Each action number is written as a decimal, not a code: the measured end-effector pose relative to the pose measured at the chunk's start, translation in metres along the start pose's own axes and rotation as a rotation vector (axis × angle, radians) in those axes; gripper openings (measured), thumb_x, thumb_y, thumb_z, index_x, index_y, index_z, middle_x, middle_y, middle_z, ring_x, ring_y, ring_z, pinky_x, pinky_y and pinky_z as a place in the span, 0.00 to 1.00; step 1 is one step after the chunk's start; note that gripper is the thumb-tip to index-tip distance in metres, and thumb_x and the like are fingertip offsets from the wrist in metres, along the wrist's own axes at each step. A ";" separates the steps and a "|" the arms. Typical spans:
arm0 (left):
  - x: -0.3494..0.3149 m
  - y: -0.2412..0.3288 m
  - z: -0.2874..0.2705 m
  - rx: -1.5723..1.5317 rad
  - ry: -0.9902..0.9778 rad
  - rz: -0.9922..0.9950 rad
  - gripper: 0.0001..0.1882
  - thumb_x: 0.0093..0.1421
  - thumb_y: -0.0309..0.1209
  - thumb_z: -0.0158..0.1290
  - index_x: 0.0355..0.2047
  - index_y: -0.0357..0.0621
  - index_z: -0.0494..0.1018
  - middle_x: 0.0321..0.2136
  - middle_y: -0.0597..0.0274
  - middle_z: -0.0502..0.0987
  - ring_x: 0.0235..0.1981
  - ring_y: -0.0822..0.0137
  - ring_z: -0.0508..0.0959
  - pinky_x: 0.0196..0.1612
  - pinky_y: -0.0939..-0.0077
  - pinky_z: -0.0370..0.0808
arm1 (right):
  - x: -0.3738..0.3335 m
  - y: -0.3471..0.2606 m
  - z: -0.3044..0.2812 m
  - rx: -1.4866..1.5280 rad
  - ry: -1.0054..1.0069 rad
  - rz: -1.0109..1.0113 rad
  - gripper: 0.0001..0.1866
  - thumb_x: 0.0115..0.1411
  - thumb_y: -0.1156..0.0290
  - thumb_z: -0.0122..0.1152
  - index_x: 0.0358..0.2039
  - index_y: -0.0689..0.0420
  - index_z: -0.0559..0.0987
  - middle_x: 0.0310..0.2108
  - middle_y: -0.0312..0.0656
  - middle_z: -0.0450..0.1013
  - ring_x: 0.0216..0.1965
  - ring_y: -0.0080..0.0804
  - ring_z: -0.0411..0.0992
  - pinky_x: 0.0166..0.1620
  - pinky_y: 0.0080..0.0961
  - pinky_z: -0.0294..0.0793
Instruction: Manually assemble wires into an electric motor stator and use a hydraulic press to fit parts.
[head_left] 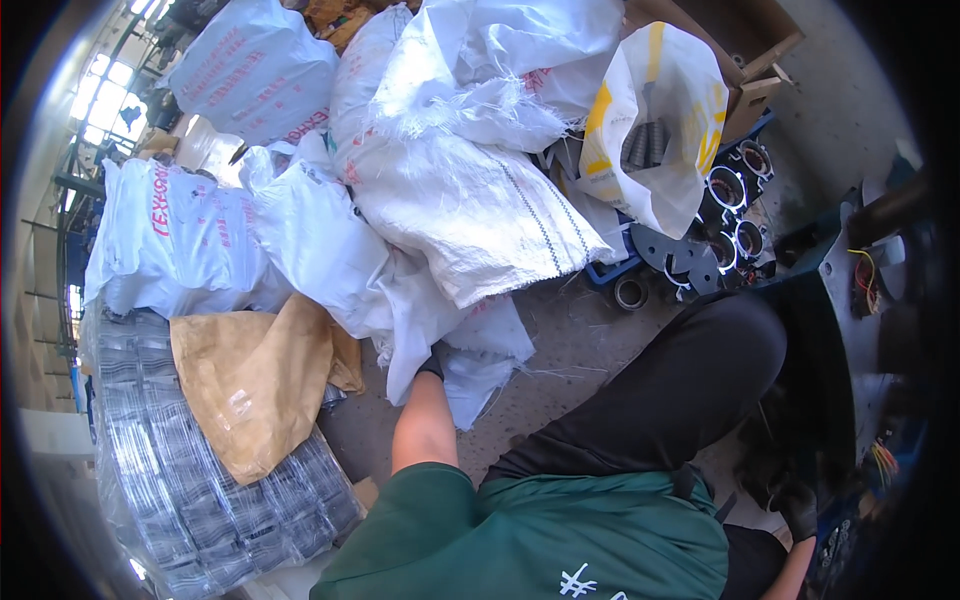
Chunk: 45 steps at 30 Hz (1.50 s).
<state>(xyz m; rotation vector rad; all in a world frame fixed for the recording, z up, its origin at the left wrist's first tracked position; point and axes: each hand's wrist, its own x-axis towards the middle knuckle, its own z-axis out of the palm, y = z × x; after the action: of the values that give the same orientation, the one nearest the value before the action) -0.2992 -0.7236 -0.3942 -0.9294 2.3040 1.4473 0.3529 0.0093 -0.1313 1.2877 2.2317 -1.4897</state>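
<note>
My left hand (pixel 431 366), in a dark glove, reaches in among the folds of a white woven sack (pixel 405 300). Only the glove's cuff shows, so its fingers are hidden. Above it lies a larger white woven sack (pixel 475 210) with a frayed edge and dark stitched lines. My right hand (pixel 796 508), also dark-gloved, is low at the far right, beside my bent leg and dark equipment. Shadow hides how its fingers are placed and whether anything is in them.
Plastic-wrapped grey metal parts (pixel 200 470) are stacked at left, with brown paper (pixel 250 390) on top. More white bags (pixel 175 235) stand behind. An open white-and-yellow bag (pixel 655 130) holds grey parts, near a cardboard box (pixel 745 40) and ring-shaped metal parts (pixel 725 187).
</note>
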 end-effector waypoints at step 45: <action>-0.132 0.076 0.260 0.979 -0.133 1.136 0.16 0.57 0.34 0.56 0.46 0.47 0.81 0.48 0.44 0.79 0.57 0.46 0.75 0.63 0.51 0.67 | 0.131 -0.499 0.154 -0.386 -0.113 -0.969 0.14 0.59 0.74 0.65 0.46 0.58 0.81 0.42 0.50 0.78 0.41 0.49 0.80 0.45 0.40 0.80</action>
<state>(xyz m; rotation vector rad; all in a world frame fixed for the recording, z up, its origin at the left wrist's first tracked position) -0.2766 -0.4236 -0.3915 0.8167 2.9555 0.3045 -0.1377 -0.1077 0.0580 -0.0466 3.0096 -1.1458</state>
